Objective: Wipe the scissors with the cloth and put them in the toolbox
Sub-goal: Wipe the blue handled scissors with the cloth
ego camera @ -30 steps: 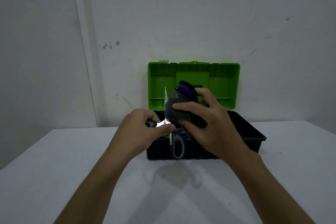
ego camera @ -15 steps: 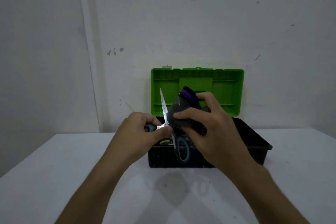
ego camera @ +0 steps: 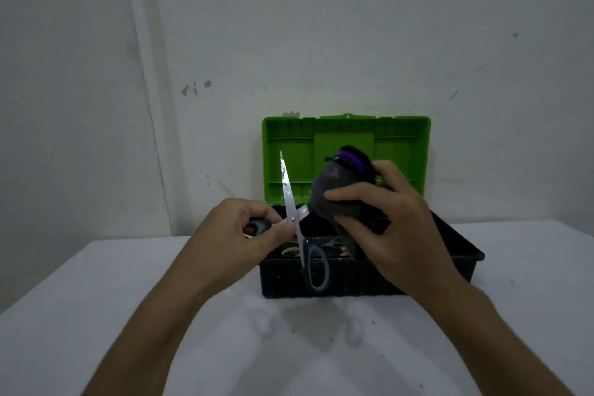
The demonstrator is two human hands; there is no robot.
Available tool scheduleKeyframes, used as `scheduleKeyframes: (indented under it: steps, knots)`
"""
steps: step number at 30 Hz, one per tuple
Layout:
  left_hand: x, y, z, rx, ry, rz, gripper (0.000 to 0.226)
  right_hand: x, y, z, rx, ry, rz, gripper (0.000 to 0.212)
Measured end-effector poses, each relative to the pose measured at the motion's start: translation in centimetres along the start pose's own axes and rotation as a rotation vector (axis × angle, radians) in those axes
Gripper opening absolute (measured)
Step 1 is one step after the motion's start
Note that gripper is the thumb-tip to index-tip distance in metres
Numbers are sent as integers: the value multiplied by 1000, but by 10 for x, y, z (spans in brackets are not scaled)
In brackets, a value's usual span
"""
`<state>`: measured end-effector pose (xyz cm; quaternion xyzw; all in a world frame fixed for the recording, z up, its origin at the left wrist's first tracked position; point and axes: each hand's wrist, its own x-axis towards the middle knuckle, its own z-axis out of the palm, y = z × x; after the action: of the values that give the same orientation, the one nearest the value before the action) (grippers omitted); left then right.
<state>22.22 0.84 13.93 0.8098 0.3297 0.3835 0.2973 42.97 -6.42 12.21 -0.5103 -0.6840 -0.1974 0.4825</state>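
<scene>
The left hand (ego camera: 244, 231) gripped one dark, blue-lined handle loop of the scissors (ego camera: 294, 219), fingers curled round it. The scissors stood spread wide in the air above the toolbox's front: one blade pointed up against the green lid, the other ran rightward into the cloth, and the free handle loop hung down before the box's front wall. The right hand (ego camera: 389, 228) clutched the dark grey cloth (ego camera: 337, 193), bunched with a purple band at its top, thumb and fingers wrapped round it and pressing it onto the second blade. Behind both hands the toolbox (ego camera: 450, 235) sat on the white tabletop (ego camera: 96, 299), its black base open and the lid (ego camera: 347, 138) upright against the wall. Inside the base lay small items, one of them green, too dim to identify.
</scene>
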Motion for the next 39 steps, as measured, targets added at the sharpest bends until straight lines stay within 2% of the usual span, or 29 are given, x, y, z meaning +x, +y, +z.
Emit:
scheduleKeyframes:
  steps: [2,5,11,13,15,19,22,24,27,29,31,34,36,39]
  knots:
    - [0,-2,-1,57,14,12,29,0,5,-3,-55,82,77,28]
    - [0,-4,6,136,25,-50,35,0,3,-11,-114,127,86,30]
    - [-1,1,20,160,-51,-104,32,2,-23,-6,32,3,120,32]
    - [-3,4,24,165,-75,-89,29,0,-23,0,25,-69,94,32]
    - [-5,6,27,195,-88,-62,29,-2,-19,4,-3,-72,79,29]
    - [-8,11,35,227,-152,0,32,0,-11,2,-168,60,90,25]
    - [-10,17,41,200,-247,-5,31,2,2,-12,-257,149,184,28]
    - [-8,18,42,156,-254,-54,33,4,5,-23,-253,221,212,30]
    - [-5,16,38,130,-227,-137,32,7,-8,-32,-172,278,155,30]
    - [-4,14,34,110,-220,-177,32,8,-23,-30,-90,191,110,30]
    - [-3,13,31,88,-212,-192,30,6,-35,-20,-44,21,106,29]
    - [-4,10,31,143,-165,-107,33,-1,-39,0,-44,-111,124,24]
    - [-5,10,33,184,-153,-48,37,1,-33,4,-82,-59,144,24]
    - [-8,17,39,136,-252,-46,37,8,-18,-6,-165,110,194,26]
